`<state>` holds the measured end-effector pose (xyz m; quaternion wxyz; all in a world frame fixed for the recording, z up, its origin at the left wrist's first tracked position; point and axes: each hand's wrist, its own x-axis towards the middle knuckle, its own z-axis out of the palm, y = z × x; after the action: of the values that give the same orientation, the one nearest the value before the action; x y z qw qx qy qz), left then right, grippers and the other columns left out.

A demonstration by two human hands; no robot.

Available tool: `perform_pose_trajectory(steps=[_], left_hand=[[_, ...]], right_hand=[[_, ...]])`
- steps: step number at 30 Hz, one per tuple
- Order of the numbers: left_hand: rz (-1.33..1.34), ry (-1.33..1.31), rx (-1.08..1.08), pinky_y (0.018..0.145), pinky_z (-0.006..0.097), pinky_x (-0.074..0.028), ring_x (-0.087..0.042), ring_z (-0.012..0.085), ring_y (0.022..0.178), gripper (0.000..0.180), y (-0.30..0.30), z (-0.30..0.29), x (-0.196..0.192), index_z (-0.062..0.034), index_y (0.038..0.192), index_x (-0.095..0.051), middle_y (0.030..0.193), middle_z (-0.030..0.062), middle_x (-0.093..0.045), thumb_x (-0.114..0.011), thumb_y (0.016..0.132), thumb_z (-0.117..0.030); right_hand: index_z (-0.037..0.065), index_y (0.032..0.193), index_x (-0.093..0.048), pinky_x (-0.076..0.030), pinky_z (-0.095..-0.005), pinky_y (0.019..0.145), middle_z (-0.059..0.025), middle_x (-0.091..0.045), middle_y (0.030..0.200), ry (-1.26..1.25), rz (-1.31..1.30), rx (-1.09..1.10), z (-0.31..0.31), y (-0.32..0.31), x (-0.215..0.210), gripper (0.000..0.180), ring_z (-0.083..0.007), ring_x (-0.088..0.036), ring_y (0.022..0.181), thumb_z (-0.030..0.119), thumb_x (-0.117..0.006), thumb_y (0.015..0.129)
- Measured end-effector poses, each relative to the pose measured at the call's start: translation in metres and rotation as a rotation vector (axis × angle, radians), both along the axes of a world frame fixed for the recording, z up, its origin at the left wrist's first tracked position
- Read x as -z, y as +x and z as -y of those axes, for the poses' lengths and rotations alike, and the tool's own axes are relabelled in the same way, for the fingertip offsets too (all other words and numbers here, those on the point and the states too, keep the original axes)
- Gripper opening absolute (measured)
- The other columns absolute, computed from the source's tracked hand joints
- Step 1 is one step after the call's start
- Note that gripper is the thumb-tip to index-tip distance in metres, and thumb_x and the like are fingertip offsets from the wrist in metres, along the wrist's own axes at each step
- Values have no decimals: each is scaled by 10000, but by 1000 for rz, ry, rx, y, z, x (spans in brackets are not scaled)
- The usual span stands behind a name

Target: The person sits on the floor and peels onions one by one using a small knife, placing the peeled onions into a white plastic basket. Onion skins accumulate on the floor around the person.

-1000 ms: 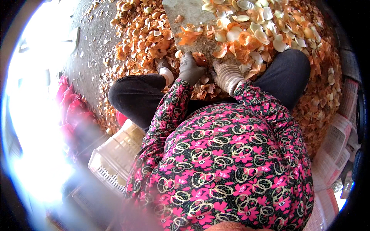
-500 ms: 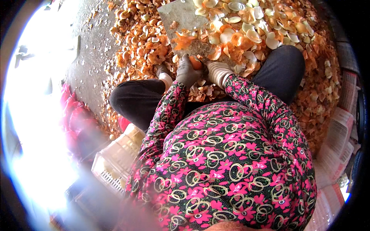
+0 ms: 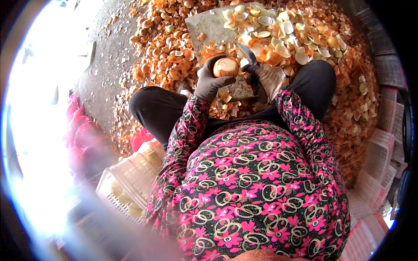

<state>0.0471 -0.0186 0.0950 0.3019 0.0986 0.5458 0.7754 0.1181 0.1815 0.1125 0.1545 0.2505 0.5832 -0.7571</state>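
My gloved left hand (image 3: 209, 81) is wrapped round an onion (image 3: 226, 68), fingers above it and thumb below. Its upturned face is pale and bare, with orange-brown skin around the sides. Just to the right, my gloved right hand (image 3: 271, 79) grips a knife (image 3: 248, 53). The dark blade points up and to the left, beyond the fingers, and stands apart from the onion. Beneath both hands lies a flat grey board (image 3: 202, 27), strewn with orange skins and pale peeled onion layers (image 3: 278, 41).
Heaps of onion skins (image 3: 170, 56) cover the floor left, ahead and right of my crossed legs. A pale plastic crate (image 3: 130, 174) holding round pale things stands by my left side. Pink bags (image 3: 80, 126) lie farther left. Printed sacks (image 3: 376, 148) line the right edge.
My left hand has turned and raised the onion, so its pale face now shows. My right hand has moved away to the right, and the knife has come into sight.
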Motion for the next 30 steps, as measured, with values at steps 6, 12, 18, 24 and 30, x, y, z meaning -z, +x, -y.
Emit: perform_pose_trajectory(steps=[6,12,18,24,30], left_hand=[[-324,-222,48,939,367,-495,-566,255,1111,811,11,-12,3,-33,1318,-439,1207,125,-547,-861,629,-100],[-816,-1028,166,885,450,-468,-557,390,1071,965,5,-17,6,-69,1384,-386,1191,227,-534,-837,608,-424],[-627,-1114,138,905,439,-467,-569,375,1055,785,8,-12,45,-46,1272,-463,1132,213,-561,-814,642,-356],[-551,-1015,55,872,421,-473,-583,345,1003,684,11,1,43,-12,1105,-549,1059,202,-589,-854,591,-344],[-444,-1001,56,898,412,-465,-575,358,1042,626,16,12,39,12,1131,-535,1073,223,-595,-802,645,-279]], right_hand=[[26,899,-686,-437,-249,524,-26,-645,726,23,-200,67,16,8,9,301,-115,-557,567,313,-726,816],[18,1001,-664,-504,-377,765,-168,-694,878,535,-314,-175,14,-17,58,397,-281,-664,801,337,-731,775],[5,932,-675,-513,-428,781,-241,-665,868,851,-46,-227,22,-41,79,415,-376,-651,852,392,-653,786],[-33,957,-658,-518,-383,724,-179,-690,814,598,158,121,-34,-37,100,452,-298,-650,731,393,-694,810],[10,1069,-602,-490,-360,810,-166,-686,974,705,-238,-244,-7,-4,37,408,-286,-652,914,366,-648,875]])
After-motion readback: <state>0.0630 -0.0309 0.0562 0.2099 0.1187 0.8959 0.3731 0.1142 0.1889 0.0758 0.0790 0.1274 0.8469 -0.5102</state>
